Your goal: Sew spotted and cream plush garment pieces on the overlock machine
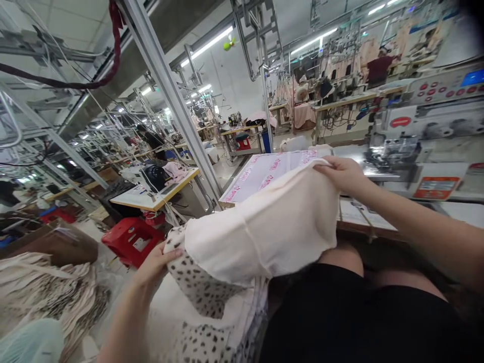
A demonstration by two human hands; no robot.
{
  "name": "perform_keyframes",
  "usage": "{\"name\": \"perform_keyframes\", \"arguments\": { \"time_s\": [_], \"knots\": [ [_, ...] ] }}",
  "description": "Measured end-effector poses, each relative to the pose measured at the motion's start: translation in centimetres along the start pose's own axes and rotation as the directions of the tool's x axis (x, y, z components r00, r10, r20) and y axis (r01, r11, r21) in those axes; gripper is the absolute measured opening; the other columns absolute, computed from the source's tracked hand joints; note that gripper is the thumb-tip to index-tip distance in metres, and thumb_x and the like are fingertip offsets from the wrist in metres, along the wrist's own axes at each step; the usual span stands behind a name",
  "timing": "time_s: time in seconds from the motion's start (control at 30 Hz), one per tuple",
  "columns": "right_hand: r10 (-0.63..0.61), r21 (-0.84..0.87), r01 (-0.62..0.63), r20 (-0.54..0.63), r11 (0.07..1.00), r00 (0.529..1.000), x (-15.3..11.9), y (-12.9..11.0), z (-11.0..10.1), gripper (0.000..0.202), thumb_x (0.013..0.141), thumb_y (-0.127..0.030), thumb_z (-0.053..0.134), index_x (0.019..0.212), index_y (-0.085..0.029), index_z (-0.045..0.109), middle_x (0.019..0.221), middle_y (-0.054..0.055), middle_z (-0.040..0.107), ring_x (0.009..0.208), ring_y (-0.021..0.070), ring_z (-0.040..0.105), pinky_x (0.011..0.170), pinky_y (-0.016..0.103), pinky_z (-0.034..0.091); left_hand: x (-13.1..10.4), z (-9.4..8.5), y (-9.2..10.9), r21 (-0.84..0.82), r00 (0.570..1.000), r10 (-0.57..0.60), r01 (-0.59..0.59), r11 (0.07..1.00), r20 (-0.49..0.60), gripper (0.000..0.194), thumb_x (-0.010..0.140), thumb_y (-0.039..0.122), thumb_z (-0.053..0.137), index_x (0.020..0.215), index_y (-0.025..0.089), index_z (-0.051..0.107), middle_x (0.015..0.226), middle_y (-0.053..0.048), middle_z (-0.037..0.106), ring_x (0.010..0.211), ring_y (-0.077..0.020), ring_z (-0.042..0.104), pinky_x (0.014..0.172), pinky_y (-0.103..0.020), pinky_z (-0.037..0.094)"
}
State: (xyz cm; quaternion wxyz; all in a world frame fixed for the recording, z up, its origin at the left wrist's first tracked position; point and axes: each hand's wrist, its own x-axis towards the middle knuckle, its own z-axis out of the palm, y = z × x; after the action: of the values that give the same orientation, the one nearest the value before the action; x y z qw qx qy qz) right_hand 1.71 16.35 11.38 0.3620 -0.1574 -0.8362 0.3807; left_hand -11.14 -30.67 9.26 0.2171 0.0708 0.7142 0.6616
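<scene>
A cream fabric piece (260,227) with a seam across its middle is stretched between my two hands above my lap. My right hand (342,174) pinches its far upper corner, close to the sewing machine (401,146). At the lower left, my left hand (157,264) grips the edge where white cloth with dark spots (200,282) shows beneath the cream side. More spotted and white cloth hangs below in folds, partly covered by the raised piece. Whether both cloths are one sewn piece I cannot tell.
Behind the fabric is a table (245,184) covered with pink-printed sheeting. A metal post (170,96) rises left of it. Further left are a red bin (132,242), another sewing table (155,194) and heaped cut fabric (49,292) on the floor. People sit farther back.
</scene>
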Motion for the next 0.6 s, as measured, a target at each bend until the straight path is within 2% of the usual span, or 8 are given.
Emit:
{"name": "perform_keyframes", "arguments": {
  "time_s": [0.07, 0.13, 0.23, 0.3, 0.47, 0.53, 0.6],
  "knots": [
    [-0.018, -0.011, 0.018, -0.023, 1.000, 1.000, 0.4, -0.4, -0.3, 0.020, 0.081, -0.024, 0.053, 0.093, -0.012, 0.064, 0.092, 0.004, 0.062, 0.085, 0.0174, 0.052, 0.071, 0.023, 0.034, 0.2, -0.2, 0.0, -0.064, 0.999, 0.041, -0.043, 0.997, -0.030, 0.053, 0.043, 0.022, 0.083, 0.090, 0.014, 0.058, 0.086, -0.008, 0.063, 0.077, -0.0223, 0.059, 0.071, -0.029, 0.048],
    [0.011, -0.038, -0.010, 0.011, 0.999, 1.000, 0.7, -0.5, -0.4, 0.019, 0.082, -0.023, 0.054, 0.091, -0.012, 0.065, 0.091, 0.005, 0.062, 0.084, 0.0174, 0.053, 0.070, 0.023, 0.033, 0.5, -0.1, 0.0, -0.105, 0.986, 0.149, -0.156, 0.982, -0.074, 0.052, 0.046, 0.023, 0.081, 0.091, 0.017, 0.056, 0.089, -0.006, 0.062, 0.079, -0.0199, 0.058, 0.072, -0.027, 0.048],
    [0.093, -0.083, -0.082, 0.135, 0.993, 0.987, 0.7, 0.0, -0.3, 0.014, 0.080, -0.022, 0.057, 0.085, -0.013, 0.066, 0.082, 0.004, 0.063, 0.080, 0.0173, 0.053, 0.068, 0.023, 0.033, 1.2, 0.0, -0.4, -0.031, 0.919, 0.362, -0.371, 0.928, -0.158, 0.044, 0.051, 0.028, 0.075, 0.087, 0.019, 0.052, 0.084, -0.001, 0.060, 0.075, -0.0149, 0.056, 0.070, -0.023, 0.046],
    [0.126, -0.084, -0.114, 0.166, 0.990, 0.978, 0.4, 0.6, -0.1, 0.011, 0.078, -0.020, 0.059, 0.081, -0.013, 0.066, 0.078, 0.003, 0.063, 0.077, 0.0177, 0.053, 0.067, 0.024, 0.034, 1.6, -0.2, -0.8, 0.066, 0.871, 0.454, -0.450, 0.891, -0.190, 0.037, 0.053, 0.030, 0.073, 0.080, 0.018, 0.049, 0.075, 0.002, 0.057, 0.068, -0.0117, 0.053, 0.065, -0.020, 0.044],
    [0.212, -0.021, -0.212, 0.153, 0.977, 0.965, -0.1, 1.8, 0.2, 0.009, 0.077, -0.016, 0.058, 0.075, -0.012, 0.066, 0.072, 0.003, 0.061, 0.072, 0.0174, 0.052, 0.066, 0.025, 0.035, 1.9, -0.7, -1.5, 0.312, 0.798, 0.541, -0.460, 0.831, -0.265, 0.030, 0.056, 0.024, 0.071, 0.066, 0.016, 0.044, 0.058, 0.006, 0.044, 0.053, -0.0068, 0.039, 0.052, -0.014, 0.032],
    [0.268, 0.016, -0.272, 0.142, 0.962, 0.953, -0.2, 2.0, 0.1, 0.009, 0.077, -0.016, 0.058, 0.076, -0.012, 0.066, 0.073, 0.003, 0.060, 0.070, 0.0162, 0.051, 0.065, 0.025, 0.035, 1.8, -0.4, -1.3, 0.382, 0.787, 0.545, -0.427, 0.820, -0.289, 0.027, 0.059, 0.027, 0.069, 0.068, 0.016, 0.046, 0.056, 0.006, 0.043, 0.050, -0.0072, 0.036, 0.048, -0.015, 0.029],
    [0.309, 0.029, -0.316, 0.143, 0.948, 0.940, -0.4, 2.3, 0.0, 0.012, 0.079, -0.019, 0.058, 0.080, -0.011, 0.066, 0.074, 0.004, 0.060, 0.068, 0.0147, 0.051, 0.063, 0.024, 0.035, 1.6, -0.1, -1.1, 0.423, 0.796, 0.532, -0.392, 0.817, -0.290, 0.027, 0.062, 0.034, 0.069, 0.071, 0.016, 0.051, 0.058, 0.005, 0.046, 0.052, -0.0083, 0.037, 0.047, -0.015, 0.029]
  ]
}}
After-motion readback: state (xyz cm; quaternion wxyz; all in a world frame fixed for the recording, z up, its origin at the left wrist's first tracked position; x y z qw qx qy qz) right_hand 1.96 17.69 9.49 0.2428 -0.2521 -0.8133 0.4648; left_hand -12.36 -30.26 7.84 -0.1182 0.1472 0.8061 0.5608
